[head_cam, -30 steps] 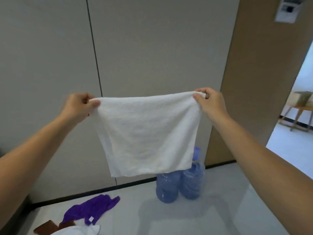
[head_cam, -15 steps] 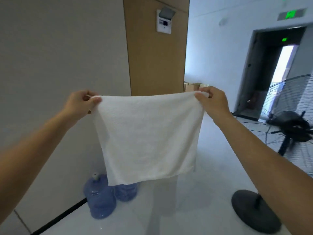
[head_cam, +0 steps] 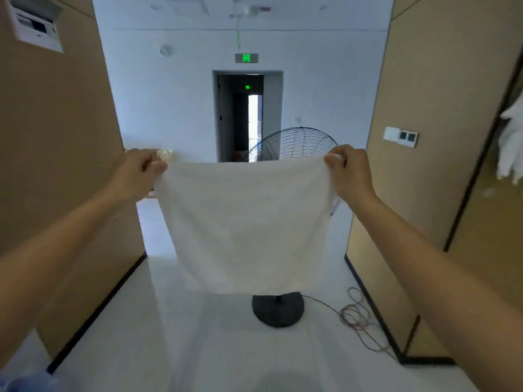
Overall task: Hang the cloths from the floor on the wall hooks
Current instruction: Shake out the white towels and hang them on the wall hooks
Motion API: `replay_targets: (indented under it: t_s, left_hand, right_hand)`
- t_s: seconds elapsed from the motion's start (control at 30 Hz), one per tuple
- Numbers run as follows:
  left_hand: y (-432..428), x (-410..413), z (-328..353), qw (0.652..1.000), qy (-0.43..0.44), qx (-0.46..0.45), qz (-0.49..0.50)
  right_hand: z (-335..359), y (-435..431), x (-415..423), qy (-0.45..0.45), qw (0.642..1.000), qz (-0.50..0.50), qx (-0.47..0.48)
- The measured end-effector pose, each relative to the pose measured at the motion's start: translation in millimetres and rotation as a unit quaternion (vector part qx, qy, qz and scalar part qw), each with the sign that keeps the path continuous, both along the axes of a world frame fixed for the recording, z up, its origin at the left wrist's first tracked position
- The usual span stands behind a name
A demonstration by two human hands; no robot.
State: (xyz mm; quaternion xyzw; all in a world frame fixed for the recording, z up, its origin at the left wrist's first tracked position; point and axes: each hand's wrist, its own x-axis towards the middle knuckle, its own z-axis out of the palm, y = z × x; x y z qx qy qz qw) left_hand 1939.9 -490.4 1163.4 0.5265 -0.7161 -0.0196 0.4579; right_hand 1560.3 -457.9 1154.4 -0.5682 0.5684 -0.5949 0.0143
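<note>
Pinched at its two top corners, thumb against curled fingers, by left hand (head_cam: 138, 172) and right hand (head_cam: 349, 171); hanging flat in the air before the standing fan (head_cam: 278, 306): white towel (head_cam: 249, 227). Hold tight, turn toward the hanging white cloth (head_cam: 510, 148) far right, look for a free hook.

You had even, bright indoor light. The strongest source was the narrow overexposed daylight strip (head_cam: 254, 123) inside the dark far doorway (head_cam: 239, 117); a green lit exit sign (head_cam: 246, 58) glowed above. The square white terry cloth (head_cam: 249, 230) was backlit, with a faint shadow on the glossy white floor (head_cam: 127, 321). Your wide-angle lens bowed the tan wall panels (head_cam: 56, 165) at the edges; detail was slightly soft.
</note>
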Motion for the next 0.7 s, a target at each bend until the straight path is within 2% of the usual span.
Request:
replay_targets:
  t_s: [0.17, 0.3, 0.4, 0.53, 0.7]
  left_hand:
    - [-23.4, -89.7, 0.7, 0.994, 0.065, 0.003, -0.091]
    - [-17.5, -161.3, -0.4, 0.973, 0.076, 0.0, -0.219]
    - [-5.7, -215.2, 5.6, 0.952, 0.012, -0.017, -0.307]
    - [11.1, -289.2, 16.5, 0.92, -0.062, 0.021, -0.387]
    - [50.1, -395.3, 30.8, 0.893, -0.075, 0.056, -0.441]
  right_hand:
    - [-1.7, 58.1, -63.9, 0.051, 0.99, -0.133, 0.001]
    - [2.9, 112.9, -111.9, 0.069, 0.978, -0.196, 0.027]
    - [8.0, 154.0, -150.6, 0.093, 0.974, -0.202, 0.032]
    - [10.6, 206.9, -208.2, 0.096, 0.973, -0.207, 0.026]
    - [17.6, 273.2, -289.1, 0.082, 0.977, -0.189, 0.046]
